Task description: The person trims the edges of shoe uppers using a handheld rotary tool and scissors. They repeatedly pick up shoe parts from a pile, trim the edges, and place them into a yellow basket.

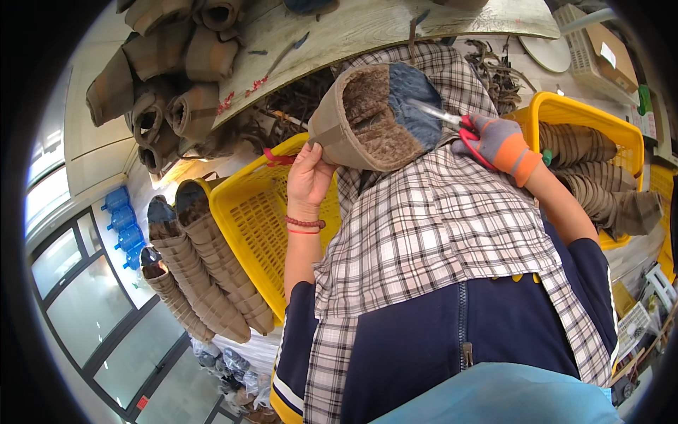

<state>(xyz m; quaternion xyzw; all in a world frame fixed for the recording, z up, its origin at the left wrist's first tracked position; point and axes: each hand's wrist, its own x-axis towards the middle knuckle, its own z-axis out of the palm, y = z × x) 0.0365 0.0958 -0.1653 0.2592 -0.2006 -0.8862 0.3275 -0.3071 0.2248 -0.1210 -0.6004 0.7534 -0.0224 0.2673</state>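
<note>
A tan fabric piece [369, 124], open like a wide cup, has brown and blue fleece inside. My bare left hand [311, 177] is closed on its left edge, thumb in front; the other fingers are partly hidden behind it. My right hand [505, 145], in a grey and orange glove, is closed round the red handles of a pair of scissors [470, 134]. Their metal blades reach left over the blue fleece at the piece's right side; whether they are cutting cannot be made out. A plaid apron [417, 233] lies beneath, over my lap.
A yellow basket [244, 237] stands at left, beside long nested stacks of similar tan pieces [205, 261]. Another yellow basket [587, 102] at right holds more stacks. Rolled tan pieces [152, 71] are piled on the worktable [367, 32] ahead. Dark scrap strips [494, 74] lie below its edge.
</note>
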